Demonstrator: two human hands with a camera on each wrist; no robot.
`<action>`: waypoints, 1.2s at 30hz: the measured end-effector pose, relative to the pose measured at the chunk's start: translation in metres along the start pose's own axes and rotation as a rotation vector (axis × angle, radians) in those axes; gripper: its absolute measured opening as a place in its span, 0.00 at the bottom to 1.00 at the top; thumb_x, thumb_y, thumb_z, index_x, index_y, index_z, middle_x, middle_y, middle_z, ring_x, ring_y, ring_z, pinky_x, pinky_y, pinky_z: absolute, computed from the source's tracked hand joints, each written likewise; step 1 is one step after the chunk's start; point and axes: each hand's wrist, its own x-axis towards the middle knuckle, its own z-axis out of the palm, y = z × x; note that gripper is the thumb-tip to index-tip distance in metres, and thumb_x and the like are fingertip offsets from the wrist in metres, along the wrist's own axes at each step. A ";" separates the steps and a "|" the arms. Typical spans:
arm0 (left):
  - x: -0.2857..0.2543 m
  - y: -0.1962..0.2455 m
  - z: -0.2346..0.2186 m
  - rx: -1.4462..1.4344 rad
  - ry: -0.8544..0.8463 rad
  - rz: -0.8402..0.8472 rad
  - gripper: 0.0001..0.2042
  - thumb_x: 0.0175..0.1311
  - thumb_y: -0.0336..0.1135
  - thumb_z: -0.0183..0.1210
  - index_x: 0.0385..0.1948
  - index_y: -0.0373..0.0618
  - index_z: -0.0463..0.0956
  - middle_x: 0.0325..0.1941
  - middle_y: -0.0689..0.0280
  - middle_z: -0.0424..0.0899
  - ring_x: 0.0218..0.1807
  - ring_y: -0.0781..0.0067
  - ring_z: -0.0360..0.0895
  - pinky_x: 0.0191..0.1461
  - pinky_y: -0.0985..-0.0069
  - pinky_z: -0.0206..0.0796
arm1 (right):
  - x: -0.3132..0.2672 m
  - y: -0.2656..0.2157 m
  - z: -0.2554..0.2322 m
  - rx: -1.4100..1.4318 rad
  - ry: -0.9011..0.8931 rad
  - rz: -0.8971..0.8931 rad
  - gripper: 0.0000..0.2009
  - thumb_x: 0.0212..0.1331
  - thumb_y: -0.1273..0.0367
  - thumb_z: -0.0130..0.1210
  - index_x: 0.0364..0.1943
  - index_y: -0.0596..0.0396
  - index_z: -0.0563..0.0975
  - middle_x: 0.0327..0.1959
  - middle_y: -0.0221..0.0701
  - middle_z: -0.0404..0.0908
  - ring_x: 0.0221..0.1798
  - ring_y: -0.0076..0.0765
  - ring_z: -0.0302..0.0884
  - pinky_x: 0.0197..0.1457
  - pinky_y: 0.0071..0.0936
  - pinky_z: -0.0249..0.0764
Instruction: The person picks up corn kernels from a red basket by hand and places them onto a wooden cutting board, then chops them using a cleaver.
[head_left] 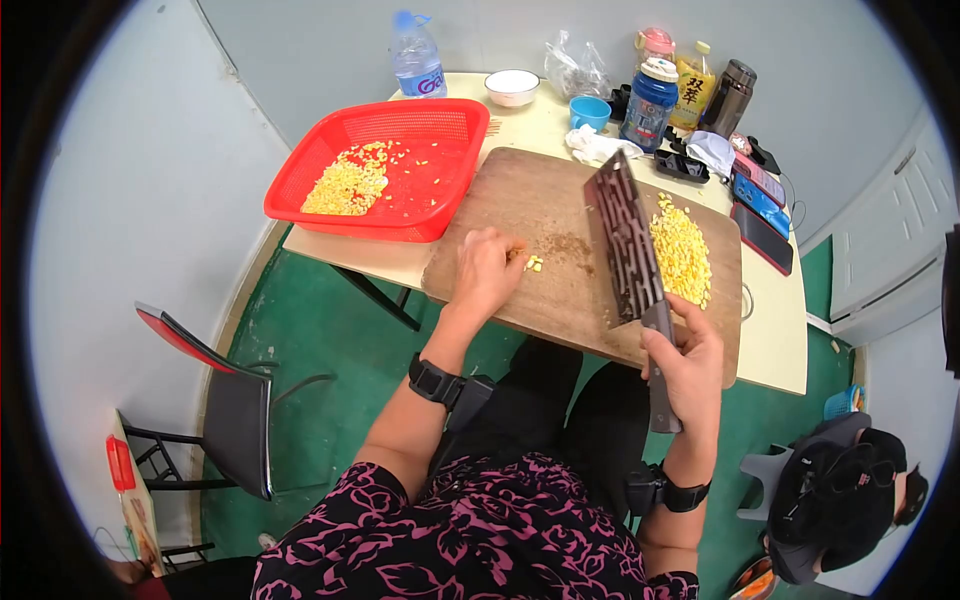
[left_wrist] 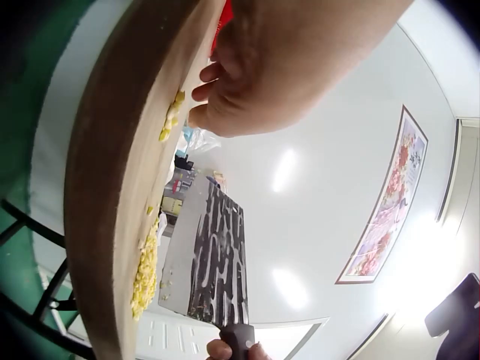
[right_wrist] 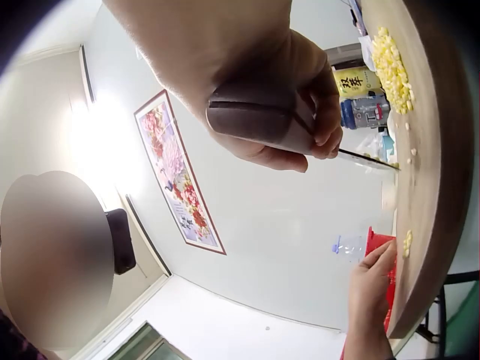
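My right hand (head_left: 688, 352) grips the dark handle of a cleaver (head_left: 628, 235), whose blade stands tilted up over the wooden cutting board (head_left: 545, 190). Dark streaks mark the broad blade face. Right of the blade is a pile of small yellow pieces (head_left: 682, 255) that look like corn kernels. My left hand (head_left: 487, 268) is low over the board's left part, fingers bent and fingertips beside a few yellow bits (left_wrist: 172, 117). I cannot tell whether those fingers pinch any bits. A red plastic basket (head_left: 455, 140) behind the left hand holds more yellow pieces.
At the table's back stand a water bottle (head_left: 418, 60), a white bowl (head_left: 512, 88), a blue cup (head_left: 590, 112) and several bottles. Phones (head_left: 762, 238) lie along the right edge. A chair (head_left: 235, 415) is at the left; another person (head_left: 850, 490) is at lower right.
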 end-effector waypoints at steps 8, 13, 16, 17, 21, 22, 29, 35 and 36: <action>-0.005 0.008 0.009 -0.073 -0.053 0.041 0.06 0.48 0.28 0.63 0.29 0.44 0.83 0.34 0.59 0.78 0.43 0.56 0.72 0.47 0.65 0.65 | 0.000 0.017 0.001 -0.103 0.082 0.022 0.23 0.54 0.74 0.58 0.55 0.64 0.70 0.24 0.31 0.78 0.19 0.19 0.70 0.22 0.19 0.66; -0.001 0.007 0.008 -0.136 0.048 0.009 0.05 0.48 0.29 0.63 0.28 0.46 0.83 0.32 0.61 0.78 0.43 0.56 0.73 0.49 0.64 0.64 | -0.001 0.013 -0.003 -0.197 0.168 0.014 0.22 0.53 0.74 0.58 0.55 0.62 0.70 0.23 0.31 0.77 0.20 0.19 0.70 0.23 0.20 0.66; 0.000 0.007 0.012 -0.189 0.108 0.036 0.05 0.48 0.27 0.63 0.28 0.43 0.82 0.30 0.60 0.79 0.40 0.57 0.73 0.46 0.65 0.65 | -0.002 0.010 -0.003 -0.248 0.153 0.004 0.23 0.53 0.74 0.59 0.55 0.62 0.70 0.23 0.32 0.77 0.20 0.21 0.70 0.24 0.21 0.67; 0.000 0.013 0.016 -0.200 0.114 0.071 0.05 0.48 0.27 0.63 0.28 0.42 0.82 0.30 0.60 0.79 0.39 0.57 0.73 0.45 0.65 0.65 | -0.001 0.010 -0.002 -0.265 0.142 -0.006 0.23 0.52 0.74 0.59 0.54 0.62 0.71 0.23 0.32 0.77 0.20 0.21 0.70 0.24 0.22 0.67; -0.010 0.047 0.038 -0.275 -0.078 0.394 0.05 0.48 0.25 0.63 0.29 0.40 0.82 0.30 0.60 0.79 0.37 0.57 0.73 0.44 0.66 0.65 | -0.001 0.013 -0.002 -0.342 0.136 -0.044 0.22 0.51 0.74 0.59 0.53 0.63 0.72 0.23 0.33 0.78 0.22 0.22 0.70 0.26 0.22 0.68; -0.012 0.048 0.044 -0.290 -0.095 0.424 0.06 0.48 0.23 0.62 0.30 0.39 0.82 0.29 0.60 0.79 0.37 0.56 0.73 0.44 0.66 0.66 | -0.002 0.015 -0.002 -0.360 0.138 -0.053 0.22 0.51 0.74 0.60 0.53 0.63 0.72 0.24 0.34 0.78 0.23 0.22 0.70 0.27 0.22 0.68; -0.017 0.053 0.042 -0.360 0.016 0.309 0.07 0.47 0.24 0.63 0.29 0.38 0.81 0.28 0.60 0.78 0.36 0.56 0.74 0.43 0.66 0.65 | -0.013 0.009 -0.001 -0.298 0.066 -0.013 0.22 0.50 0.74 0.61 0.52 0.62 0.73 0.24 0.34 0.79 0.25 0.20 0.71 0.30 0.22 0.70; -0.029 0.058 0.039 -0.272 0.012 0.298 0.04 0.47 0.25 0.64 0.25 0.39 0.81 0.26 0.59 0.77 0.35 0.56 0.74 0.41 0.65 0.64 | -0.015 0.005 0.000 -0.368 -0.005 -0.078 0.21 0.49 0.73 0.62 0.51 0.59 0.74 0.24 0.37 0.79 0.25 0.26 0.74 0.32 0.25 0.72; -0.029 0.059 0.040 -0.267 0.021 0.301 0.04 0.47 0.25 0.64 0.25 0.39 0.81 0.26 0.59 0.77 0.35 0.56 0.74 0.41 0.65 0.64 | -0.014 0.005 0.000 -0.406 -0.012 -0.096 0.22 0.49 0.72 0.62 0.51 0.59 0.74 0.24 0.39 0.79 0.25 0.30 0.75 0.32 0.27 0.72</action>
